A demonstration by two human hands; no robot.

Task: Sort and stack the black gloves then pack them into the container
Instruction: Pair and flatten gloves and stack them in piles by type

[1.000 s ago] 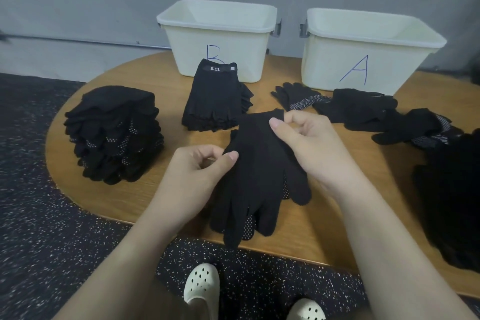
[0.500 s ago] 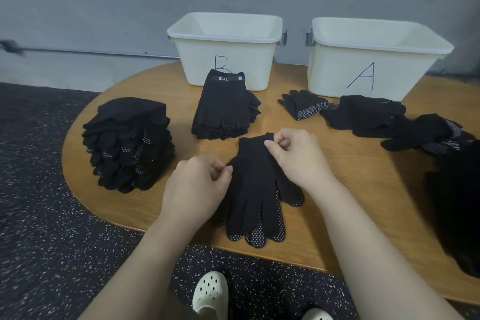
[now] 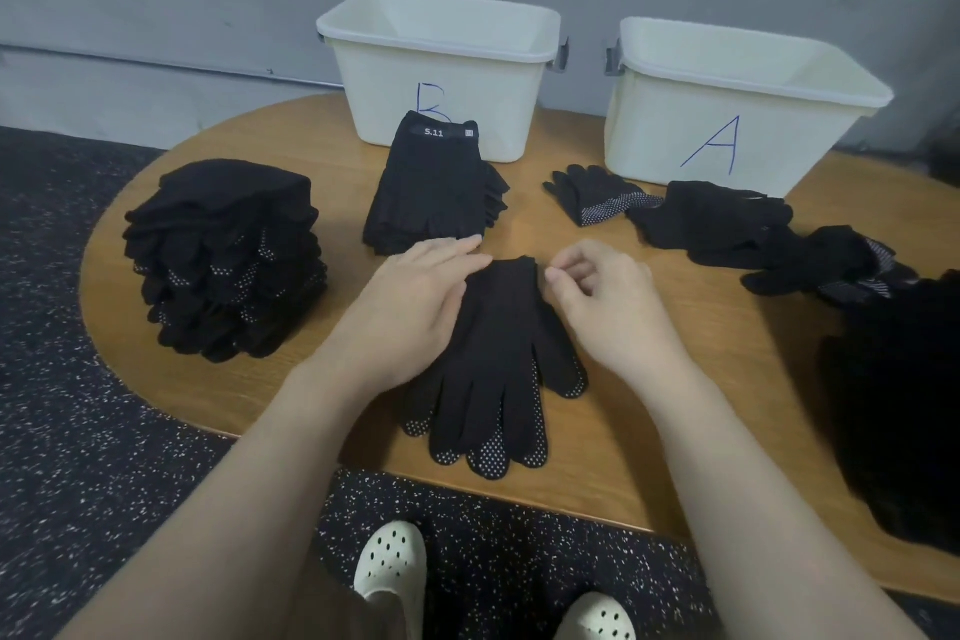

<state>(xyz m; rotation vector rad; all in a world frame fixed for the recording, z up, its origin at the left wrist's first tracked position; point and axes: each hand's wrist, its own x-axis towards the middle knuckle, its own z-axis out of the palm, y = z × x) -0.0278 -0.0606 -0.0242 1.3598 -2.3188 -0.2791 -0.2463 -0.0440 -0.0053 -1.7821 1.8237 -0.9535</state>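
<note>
Head view: dotted glove pair (image 3: 493, 353) laid flat on table (image 3: 649, 379) in front of bin B (image 3: 441, 83), left hand (image 3: 410, 312) pressing with straight fingers, right hand (image 3: 602, 301) loosely curled, holding nothing. Pairing apparently done; next, lifting onto tall stack (image 3: 223, 255) left of bin B.

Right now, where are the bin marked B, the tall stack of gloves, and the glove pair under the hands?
bin marked B (image 3: 441, 83), head view, front wall.
tall glove stack (image 3: 228, 244), head view, its side.
glove pair (image 3: 498, 327), head view, palm area.

The left hand (image 3: 410, 307) has flattened onto the glove pair (image 3: 498, 364); the right hand (image 3: 602, 296) released it.
</note>
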